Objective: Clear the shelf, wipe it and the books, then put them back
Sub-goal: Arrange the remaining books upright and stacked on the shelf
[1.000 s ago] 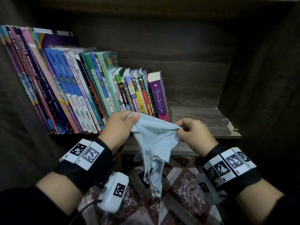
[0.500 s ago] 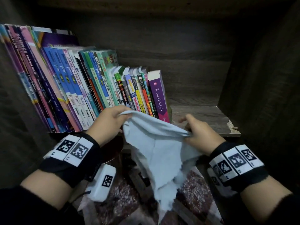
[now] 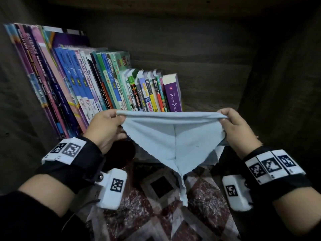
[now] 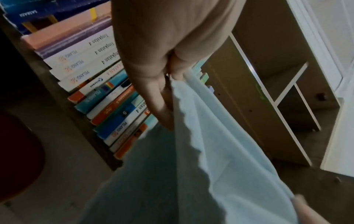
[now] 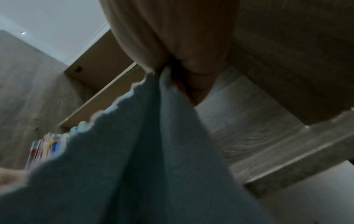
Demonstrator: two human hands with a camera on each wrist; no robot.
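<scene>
- My left hand (image 3: 106, 129) has its grip pinched on one top corner of the light blue cloth (image 3: 173, 141), at about 9 o'clock in the head view.
- My right hand (image 3: 238, 131) pinches the other top corner at 3 o'clock, so the top edge is stretched taut between them.
- The cloth hangs down to a point toward 6 o'clock, above a patterned rug (image 3: 205, 202).
- The books (image 3: 97, 87) stand leaning in a row on the shelf (image 3: 208, 105), filling its side from 9 to 12 o'clock, just behind the cloth.
- The purple book (image 3: 173, 96) ends the row; the shelf board beyond it, toward 2 o'clock, is dark wood.
</scene>
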